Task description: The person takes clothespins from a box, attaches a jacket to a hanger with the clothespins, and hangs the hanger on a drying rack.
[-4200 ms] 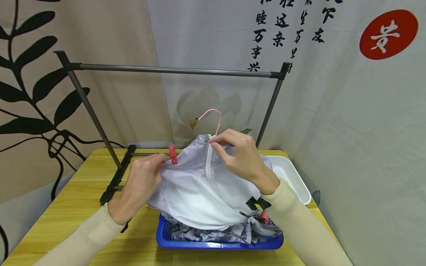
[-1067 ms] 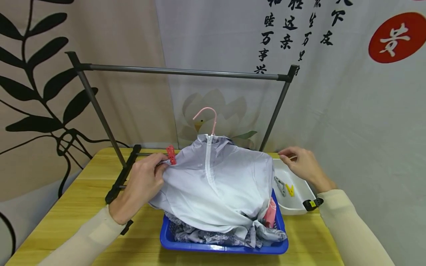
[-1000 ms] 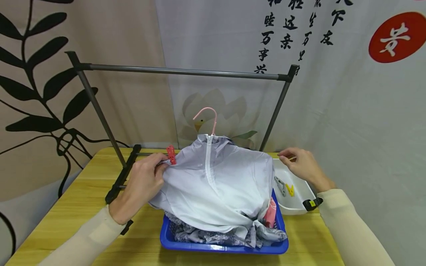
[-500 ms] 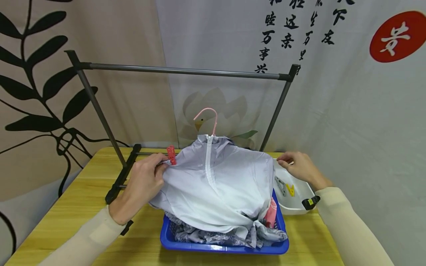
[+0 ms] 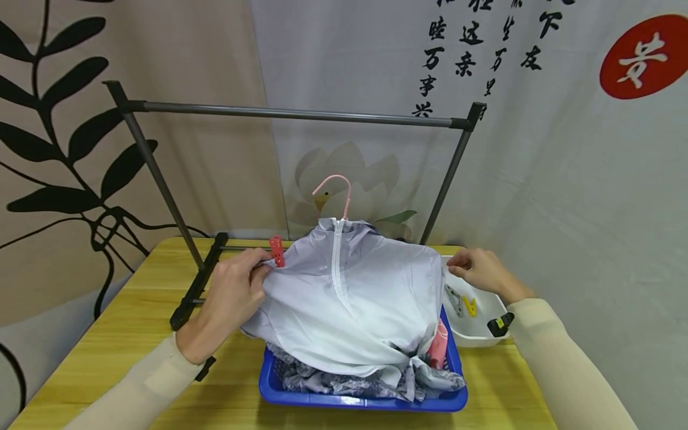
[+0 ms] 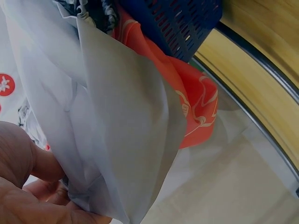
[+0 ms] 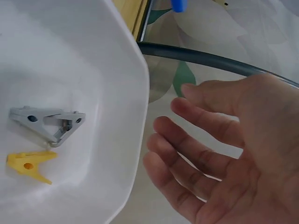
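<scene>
My left hand (image 5: pixel 231 295) pinches the left shoulder of a pale lilac-to-white garment (image 5: pixel 355 298) with a front zip. Just beside those fingers a red clothespin (image 5: pixel 277 251) is clipped to the shoulder. From the collar rises the hook of a pink hanger (image 5: pixel 348 194). Over at the right, my right hand (image 5: pixel 484 272) hovers by the white tray (image 7: pixel 124 93), its fingers loosely bent and holding nothing. Inside the tray lie a grey clothespin (image 7: pixel 49 122) and a yellow clothespin (image 7: pixel 30 163).
A blue basket (image 5: pixel 365 403) of patterned grey cloth (image 5: pixel 344 385) stands under the garment. Red cloth (image 6: pixel 196 100) pokes out at its right side. Behind stands a dark metal rack (image 5: pixel 290 113) with a top bar. All rest on a wooden table (image 5: pixel 118 334).
My right hand has left the zip at the collar and gone right to the white tray, sinking slightly in the last second. The left hand keeps its hold on the shoulder.
</scene>
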The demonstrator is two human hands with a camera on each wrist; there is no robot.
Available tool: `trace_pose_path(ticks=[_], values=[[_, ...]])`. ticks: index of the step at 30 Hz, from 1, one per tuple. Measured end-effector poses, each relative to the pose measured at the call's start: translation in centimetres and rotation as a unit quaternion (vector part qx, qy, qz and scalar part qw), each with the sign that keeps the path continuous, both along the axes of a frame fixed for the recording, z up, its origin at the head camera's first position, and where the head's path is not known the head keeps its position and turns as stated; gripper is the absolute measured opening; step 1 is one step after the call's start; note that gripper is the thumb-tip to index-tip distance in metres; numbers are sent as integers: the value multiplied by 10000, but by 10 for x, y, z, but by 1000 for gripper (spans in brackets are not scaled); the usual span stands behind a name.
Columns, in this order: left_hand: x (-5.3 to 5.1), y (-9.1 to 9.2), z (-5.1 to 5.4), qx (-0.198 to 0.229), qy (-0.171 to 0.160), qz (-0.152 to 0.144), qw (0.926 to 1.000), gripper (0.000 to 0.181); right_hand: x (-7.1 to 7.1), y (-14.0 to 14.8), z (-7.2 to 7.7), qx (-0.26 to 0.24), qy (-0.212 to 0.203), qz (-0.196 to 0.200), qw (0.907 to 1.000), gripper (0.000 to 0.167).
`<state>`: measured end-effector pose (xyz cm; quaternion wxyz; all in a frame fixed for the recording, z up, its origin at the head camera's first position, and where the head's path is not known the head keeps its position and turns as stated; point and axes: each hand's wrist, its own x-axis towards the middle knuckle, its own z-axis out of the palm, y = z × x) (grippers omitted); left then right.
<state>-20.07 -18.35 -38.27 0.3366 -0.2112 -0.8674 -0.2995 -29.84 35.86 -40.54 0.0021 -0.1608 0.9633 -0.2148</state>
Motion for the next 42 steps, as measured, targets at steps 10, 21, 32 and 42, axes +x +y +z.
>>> trace_pose_path(ticks=[10, 21, 32, 42], values=[[-1, 0, -1, 19, 51, -23, 10000, 17, -3, 4, -14, 391, -662, 54, 9970, 29], [-1, 0, -2, -36, 2, -34, 10000, 16, -8, 3, -23, 712, -1056, -70, 9918, 28], [-3, 0, -2, -33, 50, -46, 10000, 16, -21, 1, -37, 737, -1388, -311, 9871, 24], [-3, 0, -3, 6, -68, -26, 10000, 17, -39, 17, -61, 584, -1562, -344, 9854, 25]])
